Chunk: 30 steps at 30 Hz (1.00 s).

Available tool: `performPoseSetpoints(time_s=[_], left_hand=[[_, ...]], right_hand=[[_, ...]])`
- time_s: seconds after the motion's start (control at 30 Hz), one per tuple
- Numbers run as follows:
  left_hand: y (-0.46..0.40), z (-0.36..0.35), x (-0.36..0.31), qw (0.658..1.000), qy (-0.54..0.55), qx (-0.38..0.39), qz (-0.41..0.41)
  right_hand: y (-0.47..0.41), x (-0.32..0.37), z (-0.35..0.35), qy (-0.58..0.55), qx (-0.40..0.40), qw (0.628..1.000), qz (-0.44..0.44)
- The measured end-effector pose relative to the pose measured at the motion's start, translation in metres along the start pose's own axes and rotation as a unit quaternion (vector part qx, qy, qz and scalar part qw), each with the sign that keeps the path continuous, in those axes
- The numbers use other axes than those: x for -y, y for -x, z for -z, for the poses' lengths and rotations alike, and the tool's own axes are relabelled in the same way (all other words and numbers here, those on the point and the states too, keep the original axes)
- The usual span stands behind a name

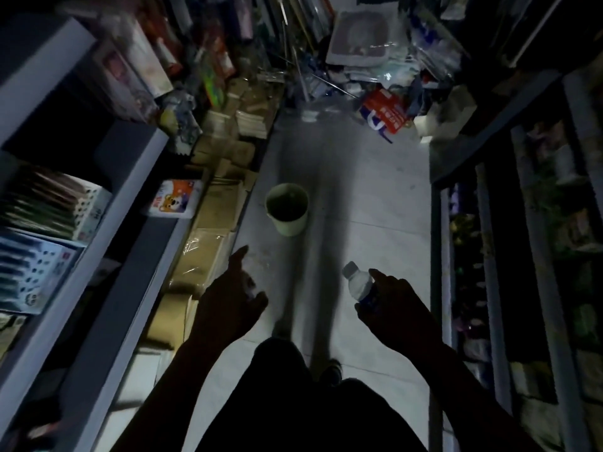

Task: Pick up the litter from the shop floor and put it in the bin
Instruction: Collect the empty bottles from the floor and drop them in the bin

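A pale green round bin [287,208] stands open on the tiled floor of a dark, narrow aisle, ahead of both hands. My right hand [391,308] grips a clear plastic bottle [357,282] with a blue label, its cap pointing up and to the left, low and to the right of the bin. My left hand [228,298] hovers below and left of the bin with its index finger stretched out. Its thumb and other fingers curl round a small pale piece of litter [251,288], which is mostly hidden in the dark.
Flat cardboard boxes [212,236] line the left edge of the floor under grey shelves [107,243] of stationery. A dark rack [489,256] borders the right. At the far end lie a red and white packet [385,114], a small white object [308,115] and piled goods.
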<state>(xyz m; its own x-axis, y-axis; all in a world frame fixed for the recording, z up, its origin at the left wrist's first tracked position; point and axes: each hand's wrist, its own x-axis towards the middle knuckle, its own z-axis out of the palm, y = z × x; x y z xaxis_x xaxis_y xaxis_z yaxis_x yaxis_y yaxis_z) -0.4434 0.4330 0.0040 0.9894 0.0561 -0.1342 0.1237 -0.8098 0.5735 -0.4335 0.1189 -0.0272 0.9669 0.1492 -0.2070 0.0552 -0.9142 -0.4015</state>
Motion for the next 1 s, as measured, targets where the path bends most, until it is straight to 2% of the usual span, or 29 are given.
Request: performPoseSetpoints(time_s=[0.2,0.4,0.53,0.67,0.8,1.0], left_hand=[[-0.082,0.013,0.016,0.995,0.029,-0.009,0.098],[-0.175,0.033,0.022,0.994,0.049,0.01,0.099],[-0.262,0.041,0.019,0.997,0.046,0.02,0.064],[-0.337,0.043,0.005,0.997,0.033,0.042,0.051],[-0.403,0.035,-0.012,0.998,0.018,0.047,0.045],[-0.487,0.014,-0.034,0.997,-0.002,0.044,0.06]], right_hand=[[-0.123,0.022,0.013,0.019,0.006,0.999,0.045],[-0.198,0.045,0.028,0.015,0.017,1.0,0.007],[-0.256,0.05,0.041,0.024,0.013,1.0,-0.015],[-0.304,0.037,0.05,0.001,0.044,0.996,-0.077],[-0.341,0.011,0.057,0.016,0.052,0.993,-0.102],[-0.424,-0.028,0.068,0.007,0.078,0.993,-0.091]])
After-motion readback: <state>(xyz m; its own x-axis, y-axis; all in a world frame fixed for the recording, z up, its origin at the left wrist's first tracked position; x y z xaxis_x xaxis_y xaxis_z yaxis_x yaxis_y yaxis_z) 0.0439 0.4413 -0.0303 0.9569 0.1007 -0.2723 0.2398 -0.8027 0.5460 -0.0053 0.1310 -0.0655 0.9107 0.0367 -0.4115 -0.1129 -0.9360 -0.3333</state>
